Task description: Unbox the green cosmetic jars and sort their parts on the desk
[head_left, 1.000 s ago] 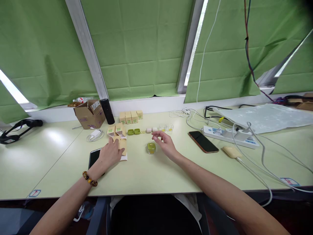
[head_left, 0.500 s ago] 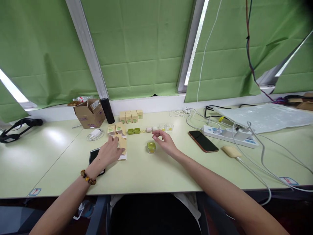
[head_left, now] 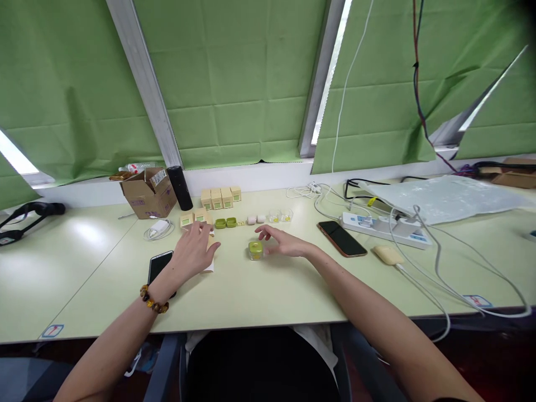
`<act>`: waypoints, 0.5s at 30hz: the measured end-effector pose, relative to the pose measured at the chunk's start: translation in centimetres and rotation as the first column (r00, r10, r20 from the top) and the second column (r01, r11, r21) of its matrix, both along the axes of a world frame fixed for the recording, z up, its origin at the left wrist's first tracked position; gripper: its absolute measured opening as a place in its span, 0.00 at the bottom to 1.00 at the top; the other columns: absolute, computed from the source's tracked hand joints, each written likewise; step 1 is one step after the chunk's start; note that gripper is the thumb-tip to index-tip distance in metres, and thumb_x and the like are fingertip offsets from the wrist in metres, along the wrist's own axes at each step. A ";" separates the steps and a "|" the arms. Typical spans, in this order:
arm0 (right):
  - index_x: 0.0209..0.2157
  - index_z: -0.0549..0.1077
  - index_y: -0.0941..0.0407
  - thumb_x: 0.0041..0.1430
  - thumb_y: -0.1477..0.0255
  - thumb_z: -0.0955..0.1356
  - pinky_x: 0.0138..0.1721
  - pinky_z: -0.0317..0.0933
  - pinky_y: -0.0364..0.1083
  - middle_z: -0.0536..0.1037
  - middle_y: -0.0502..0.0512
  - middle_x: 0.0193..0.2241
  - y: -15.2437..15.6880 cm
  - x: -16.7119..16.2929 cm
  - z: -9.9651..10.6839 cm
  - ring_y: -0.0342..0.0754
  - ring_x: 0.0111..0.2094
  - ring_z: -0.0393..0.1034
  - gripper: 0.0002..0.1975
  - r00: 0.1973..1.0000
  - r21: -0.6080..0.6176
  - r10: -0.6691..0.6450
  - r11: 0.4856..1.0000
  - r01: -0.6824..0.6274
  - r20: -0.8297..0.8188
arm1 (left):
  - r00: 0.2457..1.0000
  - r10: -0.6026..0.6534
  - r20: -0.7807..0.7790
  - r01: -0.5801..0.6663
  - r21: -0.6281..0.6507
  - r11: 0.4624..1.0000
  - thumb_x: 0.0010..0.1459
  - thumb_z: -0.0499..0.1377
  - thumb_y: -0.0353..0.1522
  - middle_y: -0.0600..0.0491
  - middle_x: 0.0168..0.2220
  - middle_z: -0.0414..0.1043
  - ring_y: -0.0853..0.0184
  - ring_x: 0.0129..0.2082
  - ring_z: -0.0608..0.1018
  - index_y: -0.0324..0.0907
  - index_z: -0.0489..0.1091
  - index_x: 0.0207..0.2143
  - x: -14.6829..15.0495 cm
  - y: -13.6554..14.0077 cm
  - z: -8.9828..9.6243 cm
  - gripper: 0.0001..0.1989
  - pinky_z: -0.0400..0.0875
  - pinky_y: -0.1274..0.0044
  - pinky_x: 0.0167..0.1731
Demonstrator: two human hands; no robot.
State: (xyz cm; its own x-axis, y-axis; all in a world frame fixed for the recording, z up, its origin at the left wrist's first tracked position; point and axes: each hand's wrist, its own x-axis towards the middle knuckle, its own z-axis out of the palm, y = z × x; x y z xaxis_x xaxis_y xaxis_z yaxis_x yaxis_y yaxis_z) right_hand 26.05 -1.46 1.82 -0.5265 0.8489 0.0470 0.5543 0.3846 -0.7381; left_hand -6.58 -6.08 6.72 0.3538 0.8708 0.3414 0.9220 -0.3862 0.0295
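Note:
My left hand (head_left: 193, 247) hovers over or rests on a tan carton (head_left: 210, 242), mostly hidden beneath it; its fingers are spread and the thumb points right. My right hand (head_left: 281, 242) is open beside a small clear container with a green lid (head_left: 255, 250), thumb close to its right side and fingers above. I cannot tell whether it touches. Behind the hands run two green lids (head_left: 226, 223), two pale pink-white pieces (head_left: 256, 220) and clear cups (head_left: 280, 215). Two small tan boxes (head_left: 195, 217) stand just beyond my left hand.
Several small tan boxes (head_left: 221, 197) line the back. A cardboard box (head_left: 149, 192), a black cylinder (head_left: 180, 187) and a coiled white cable (head_left: 159, 229) are left. A phone (head_left: 159, 264) lies by my left wrist. Another phone (head_left: 341, 238), a power strip (head_left: 385, 229) and loose cables are right.
My left hand has loosened from the carton, its fingers moving forward and the thumb spreading. My right hand has lowered toward the green-lidded container. The whole view has shifted slightly.

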 end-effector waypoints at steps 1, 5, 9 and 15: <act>0.62 0.66 0.53 0.53 0.64 0.75 0.56 0.64 0.55 0.76 0.61 0.54 -0.1 0.1 0.2 0.58 0.55 0.69 0.35 0.999 -0.003 0.029 1.000 -0.029 0.044 | 0.999 -0.044 0.010 0.044 -0.007 0.999 0.69 0.55 0.41 0.38 0.54 0.68 0.49 0.50 0.77 0.40 0.66 0.57 0.8 0.1 -0.1 0.20 0.72 0.61 0.50; 0.55 0.72 0.54 0.46 0.61 0.80 0.54 0.63 0.55 0.77 0.61 0.49 -0.1 -0.6 -0.4 0.61 0.53 0.69 0.35 0.976 0.088 0.001 0.996 -0.021 0.218 | 0.982 -0.183 0.054 0.188 -0.104 0.977 0.66 0.58 0.38 0.39 0.56 0.68 0.50 0.49 0.77 0.40 0.66 0.59 4.6 0.8 -1.0 0.22 0.71 0.62 0.50; 0.49 0.74 0.54 0.48 0.62 0.80 0.51 0.61 0.53 0.77 0.58 0.45 -0.1 -1.9 -1.7 0.59 0.49 0.69 0.28 0.962 0.206 -0.087 0.978 0.032 0.260 | 0.941 -0.271 0.201 0.319 -0.264 0.910 0.61 0.63 0.39 0.41 0.52 0.72 0.50 0.49 0.77 0.41 0.68 0.57 7.6 2.0 -2.9 0.24 0.71 0.65 0.47; 0.46 0.75 0.55 0.51 0.64 0.80 0.52 0.59 0.54 0.78 0.57 0.43 -0.5 -2.9 -2.5 0.57 0.48 0.68 0.23 0.983 0.250 -0.102 0.966 0.062 0.153 | 0.853 -0.248 0.460 0.395 -0.257 0.882 0.61 0.62 0.38 0.46 0.46 0.77 0.54 0.45 0.77 0.44 0.70 0.50 7.9 2.6 -5.5 0.15 0.70 0.67 0.44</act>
State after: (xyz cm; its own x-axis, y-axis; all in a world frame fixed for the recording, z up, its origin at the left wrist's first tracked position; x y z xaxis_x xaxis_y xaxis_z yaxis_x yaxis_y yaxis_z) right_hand 23.13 -1.92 -0.67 -0.4734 0.8629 0.1768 0.6965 0.4896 -0.5246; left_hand 1.29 -3.46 1.24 0.5292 0.8169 0.2294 0.6233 -0.5578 0.5481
